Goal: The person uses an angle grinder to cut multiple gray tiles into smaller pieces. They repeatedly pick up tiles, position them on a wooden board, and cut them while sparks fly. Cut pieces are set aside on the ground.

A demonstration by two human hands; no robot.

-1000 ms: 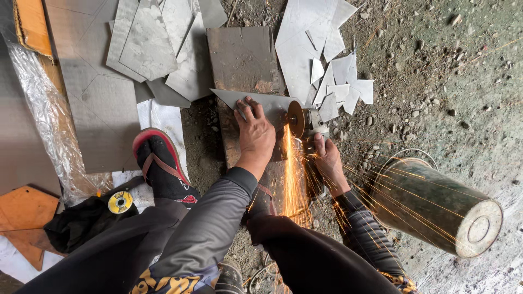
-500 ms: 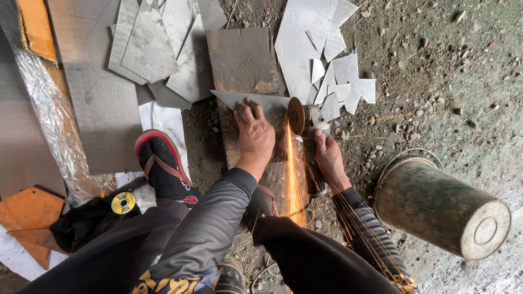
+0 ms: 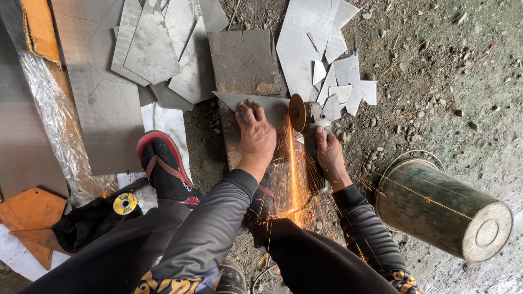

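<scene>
Triangular sheet-metal offcut (image 3: 256,102) lies on a rusty plate (image 3: 243,61) on the gravel ground (image 3: 436,71), pinned flat under the left hand (image 3: 255,133), whose fingers are spread and pressing on it. Its right edge meets the angle grinder's disc (image 3: 297,112), with sparks (image 3: 294,174) streaming back toward the knees. The right hand (image 3: 328,155) is clenched around the angle grinder (image 3: 315,128). Cut metal pieces (image 3: 335,65) crowd the far right edge; a metal bucket (image 3: 441,207) lies on its side to the right, well apart. A sandalled foot (image 3: 163,169) rests left, near stacked sheets (image 3: 158,49).
</scene>
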